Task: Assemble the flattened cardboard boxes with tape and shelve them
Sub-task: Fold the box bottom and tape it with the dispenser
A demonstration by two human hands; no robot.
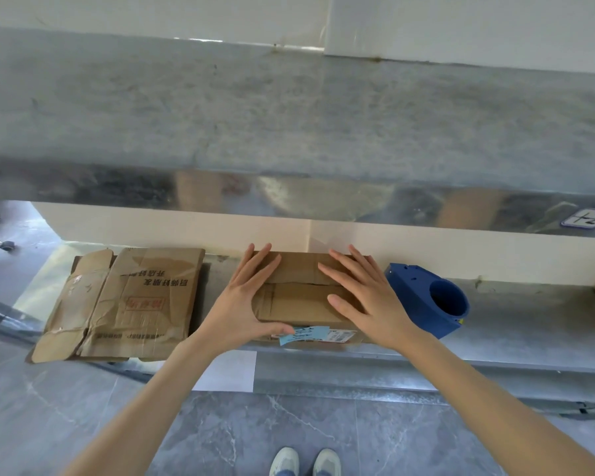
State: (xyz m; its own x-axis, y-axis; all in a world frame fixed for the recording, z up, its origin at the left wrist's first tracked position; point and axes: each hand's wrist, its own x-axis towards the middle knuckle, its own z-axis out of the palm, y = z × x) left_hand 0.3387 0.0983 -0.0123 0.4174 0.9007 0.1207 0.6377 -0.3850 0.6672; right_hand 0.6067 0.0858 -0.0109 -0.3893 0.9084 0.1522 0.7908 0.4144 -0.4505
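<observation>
lower steel shelf (pixel 512 310) (upper shelf (pixel 289 115) overhead) | white wall, grey tile floor (pixel 289 424) | left hand (pixel 244 300) + right hand (pixel 368 304): fingers straight, splayed flat on box (pixel 299 300), gripping nothing

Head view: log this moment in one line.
left hand: flat on box | right hand: same | flattened cardboard: box's left | blue plastic part: box's right

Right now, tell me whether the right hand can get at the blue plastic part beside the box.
Probably yes. The right hand lies flat on the box, and the blue plastic part stands just to its right on the same shelf, with nothing between them.
</observation>
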